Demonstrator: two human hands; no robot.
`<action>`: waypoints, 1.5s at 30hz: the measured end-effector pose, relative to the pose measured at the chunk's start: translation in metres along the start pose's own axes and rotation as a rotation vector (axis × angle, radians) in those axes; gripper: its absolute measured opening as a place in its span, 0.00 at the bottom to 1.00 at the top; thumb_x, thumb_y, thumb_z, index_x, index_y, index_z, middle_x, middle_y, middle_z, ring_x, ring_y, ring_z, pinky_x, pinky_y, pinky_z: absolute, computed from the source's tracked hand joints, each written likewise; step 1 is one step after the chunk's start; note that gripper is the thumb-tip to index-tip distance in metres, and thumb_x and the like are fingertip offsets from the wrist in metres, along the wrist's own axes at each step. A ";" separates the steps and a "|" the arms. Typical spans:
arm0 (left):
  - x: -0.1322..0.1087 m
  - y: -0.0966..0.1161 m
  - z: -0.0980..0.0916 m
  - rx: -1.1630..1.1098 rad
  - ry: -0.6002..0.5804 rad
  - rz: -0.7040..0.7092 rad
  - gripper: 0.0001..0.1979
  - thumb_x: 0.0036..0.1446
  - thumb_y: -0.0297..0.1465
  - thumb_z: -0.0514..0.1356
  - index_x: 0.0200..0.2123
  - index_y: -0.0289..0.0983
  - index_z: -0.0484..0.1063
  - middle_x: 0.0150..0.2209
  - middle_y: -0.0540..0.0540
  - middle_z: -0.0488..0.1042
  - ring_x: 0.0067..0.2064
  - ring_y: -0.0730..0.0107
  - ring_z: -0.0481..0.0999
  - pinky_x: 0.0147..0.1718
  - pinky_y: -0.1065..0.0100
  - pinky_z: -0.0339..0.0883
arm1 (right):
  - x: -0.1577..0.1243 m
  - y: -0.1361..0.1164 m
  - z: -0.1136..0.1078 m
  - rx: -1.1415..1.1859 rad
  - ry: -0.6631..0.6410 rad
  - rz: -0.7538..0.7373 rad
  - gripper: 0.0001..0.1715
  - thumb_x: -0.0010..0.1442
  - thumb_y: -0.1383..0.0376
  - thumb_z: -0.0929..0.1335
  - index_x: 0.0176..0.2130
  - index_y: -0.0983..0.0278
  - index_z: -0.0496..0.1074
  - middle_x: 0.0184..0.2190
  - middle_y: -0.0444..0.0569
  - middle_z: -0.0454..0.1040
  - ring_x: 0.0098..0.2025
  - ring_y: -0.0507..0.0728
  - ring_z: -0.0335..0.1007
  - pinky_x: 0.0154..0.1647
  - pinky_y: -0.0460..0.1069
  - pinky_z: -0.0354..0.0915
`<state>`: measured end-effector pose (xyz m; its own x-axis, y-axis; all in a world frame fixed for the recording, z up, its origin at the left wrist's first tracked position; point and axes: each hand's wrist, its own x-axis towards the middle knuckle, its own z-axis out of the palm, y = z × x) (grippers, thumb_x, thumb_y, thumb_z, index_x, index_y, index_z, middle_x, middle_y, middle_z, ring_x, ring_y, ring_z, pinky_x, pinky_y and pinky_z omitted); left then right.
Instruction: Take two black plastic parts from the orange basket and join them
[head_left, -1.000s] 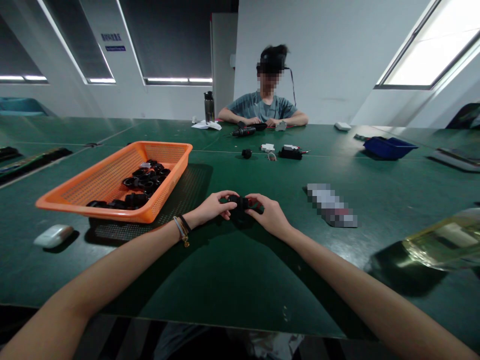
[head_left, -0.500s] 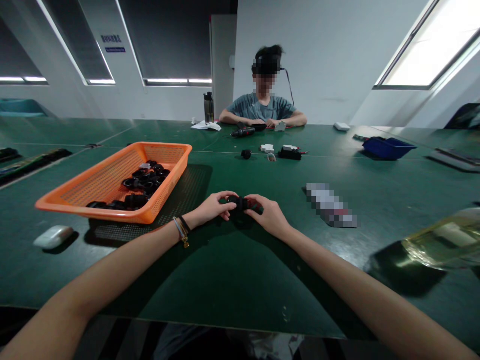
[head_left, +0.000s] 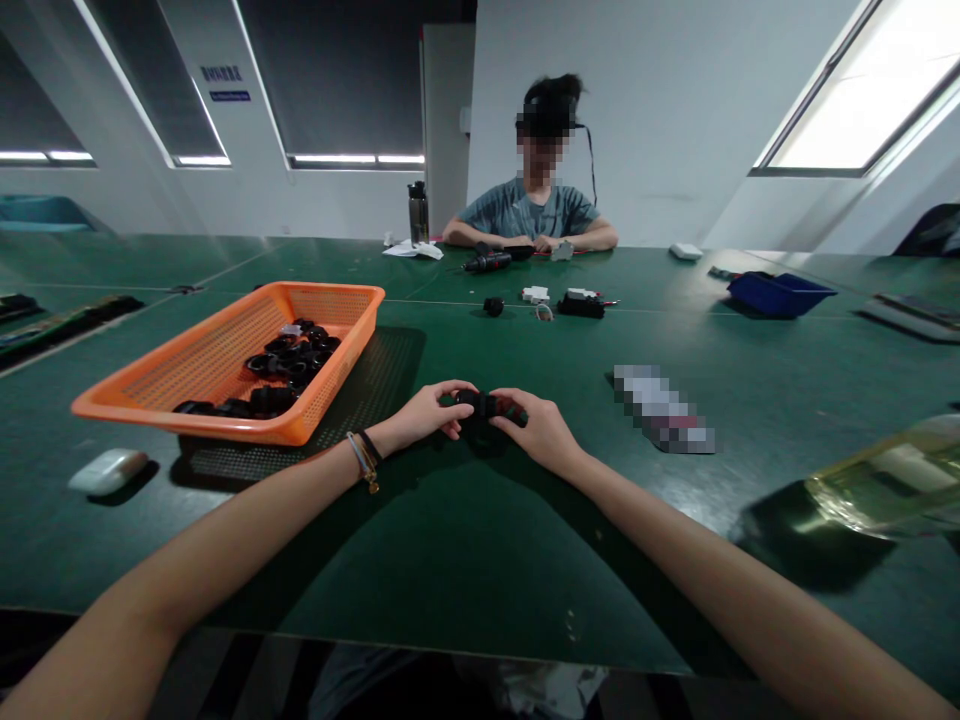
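Note:
Between both sets of fingertips, just over the green table, is a small black rounded part [head_left: 484, 404], its exact kind too dark to make out. My left hand [head_left: 435, 408] pinches its left end, thumb in front and fingers behind. On the other end my right hand [head_left: 536, 425] grips it with thumb and fingers. To the left stands an orange perforated basket [head_left: 341, 385] with several black ring-like parts [head_left: 289, 360] lying in a loose heap inside.
A white case [head_left: 109, 472] lies near the basket. On the right are a pixelated flat object [head_left: 664, 410], a bottle of yellow liquid [head_left: 892, 480] and a blue tray [head_left: 780, 296]. Across the table [head_left: 465, 560] a person [head_left: 536, 210] sits behind a dark power tool [head_left: 487, 261].
Both hands stay in nearly the same place on the black part. The person opposite has shifted their head slightly to the right and up.

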<state>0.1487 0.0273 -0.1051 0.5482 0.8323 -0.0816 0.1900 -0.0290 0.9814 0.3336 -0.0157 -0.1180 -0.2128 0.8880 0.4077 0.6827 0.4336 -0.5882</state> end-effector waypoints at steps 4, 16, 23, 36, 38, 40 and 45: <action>0.001 -0.003 -0.001 0.018 0.003 0.003 0.18 0.48 0.27 0.59 0.45 0.34 0.65 0.24 0.53 0.67 0.19 0.83 0.68 0.19 0.78 0.67 | 0.000 0.000 0.000 -0.001 -0.003 0.004 0.15 0.50 0.69 0.67 0.41 0.63 0.68 0.32 0.47 0.74 0.34 0.53 0.70 0.37 0.50 0.65; 0.000 0.001 0.000 0.001 -0.002 -0.020 0.19 0.48 0.27 0.59 0.45 0.33 0.65 0.23 0.53 0.67 0.19 0.83 0.68 0.20 0.78 0.67 | -0.001 -0.002 -0.002 0.003 0.017 -0.034 0.18 0.48 0.70 0.68 0.41 0.62 0.69 0.33 0.47 0.74 0.36 0.54 0.69 0.37 0.51 0.66; -0.002 0.004 0.001 0.007 -0.002 -0.004 0.18 0.48 0.25 0.58 0.45 0.33 0.65 0.23 0.53 0.68 0.18 0.84 0.67 0.19 0.79 0.65 | -0.001 -0.001 -0.001 0.034 0.036 -0.032 0.18 0.47 0.70 0.68 0.41 0.62 0.68 0.33 0.47 0.73 0.36 0.54 0.69 0.36 0.50 0.66; -0.002 0.002 0.001 0.033 -0.010 0.012 0.17 0.48 0.26 0.58 0.44 0.33 0.66 0.26 0.52 0.67 0.18 0.84 0.67 0.18 0.79 0.65 | 0.000 0.000 -0.001 0.035 0.013 -0.018 0.15 0.47 0.69 0.68 0.39 0.62 0.69 0.32 0.46 0.74 0.34 0.53 0.70 0.36 0.50 0.66; -0.002 0.002 0.001 0.034 -0.003 0.014 0.17 0.48 0.26 0.58 0.44 0.33 0.65 0.25 0.52 0.67 0.18 0.84 0.67 0.18 0.79 0.66 | 0.000 0.000 -0.001 0.033 0.013 -0.018 0.15 0.48 0.69 0.68 0.39 0.62 0.69 0.32 0.46 0.74 0.34 0.53 0.70 0.36 0.50 0.66; -0.002 0.002 0.001 0.036 -0.001 0.008 0.18 0.48 0.26 0.58 0.45 0.33 0.65 0.25 0.52 0.67 0.18 0.84 0.67 0.18 0.79 0.66 | 0.000 0.000 -0.001 0.033 0.010 -0.017 0.15 0.48 0.69 0.68 0.39 0.62 0.69 0.32 0.46 0.74 0.33 0.53 0.70 0.36 0.50 0.66; -0.002 0.001 0.001 0.038 0.000 0.002 0.18 0.48 0.26 0.58 0.45 0.33 0.65 0.24 0.53 0.68 0.18 0.84 0.67 0.18 0.79 0.66 | 0.000 0.001 0.000 0.031 0.004 -0.006 0.15 0.49 0.68 0.68 0.40 0.64 0.70 0.32 0.48 0.75 0.33 0.53 0.70 0.36 0.50 0.66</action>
<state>0.1490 0.0254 -0.1040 0.5485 0.8323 -0.0795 0.2197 -0.0517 0.9742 0.3344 -0.0154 -0.1181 -0.2139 0.8847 0.4142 0.6596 0.4436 -0.6068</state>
